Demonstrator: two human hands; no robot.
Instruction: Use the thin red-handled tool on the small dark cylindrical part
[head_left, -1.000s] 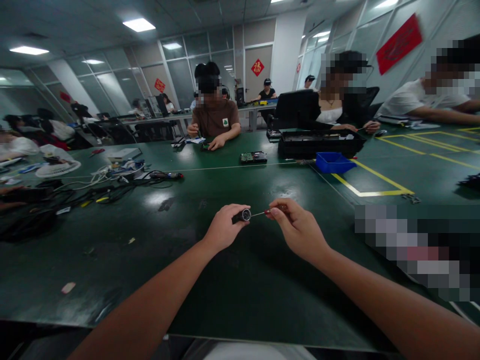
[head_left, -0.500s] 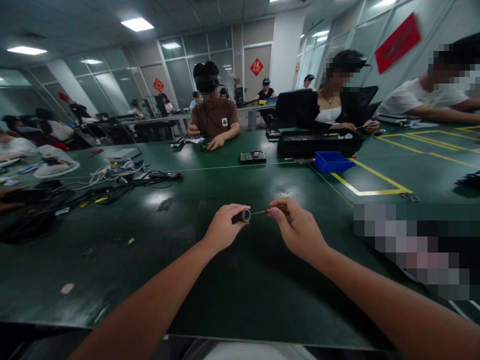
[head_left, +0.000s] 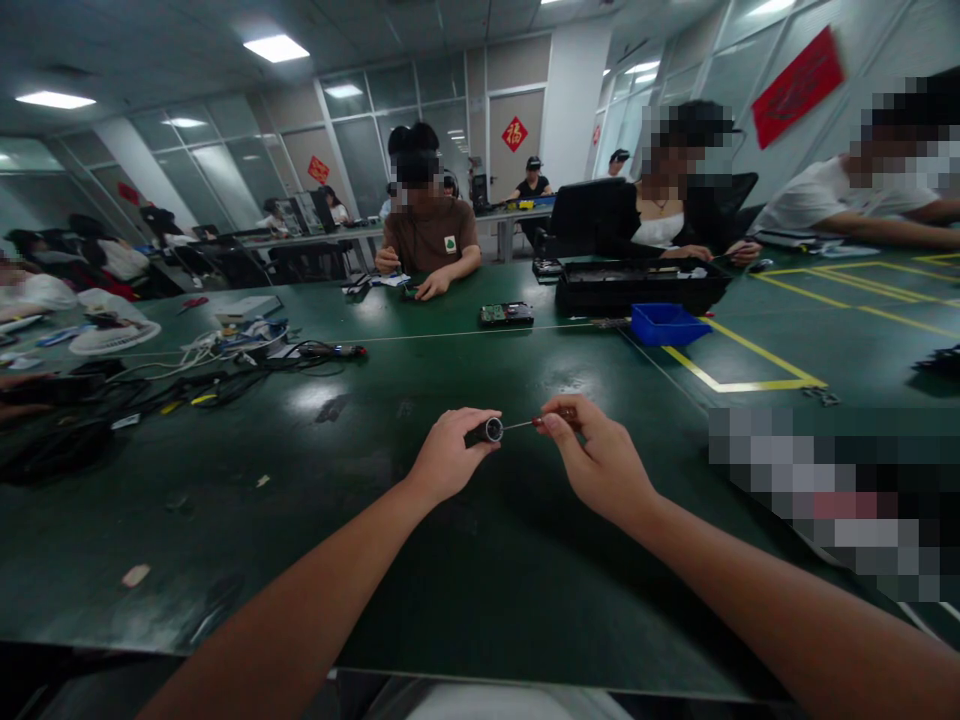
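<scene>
My left hand (head_left: 446,455) is closed around a small black cylinder (head_left: 486,431) with a silvery round end that faces right. My right hand (head_left: 596,455) pinches a thin screwdriver (head_left: 538,422) with a reddish handle. Its metal tip points left and reaches the cylinder's end. Both hands hover just above the dark green table (head_left: 465,560), near its middle, with my forearms stretched out from the lower edge.
A tangle of cables and tools (head_left: 217,365) lies at the left. Farther back sit a circuit board (head_left: 507,315), a black case (head_left: 637,285) and a blue tray (head_left: 666,324). Yellow tape lines (head_left: 742,385) mark the right side. Several people work across the table.
</scene>
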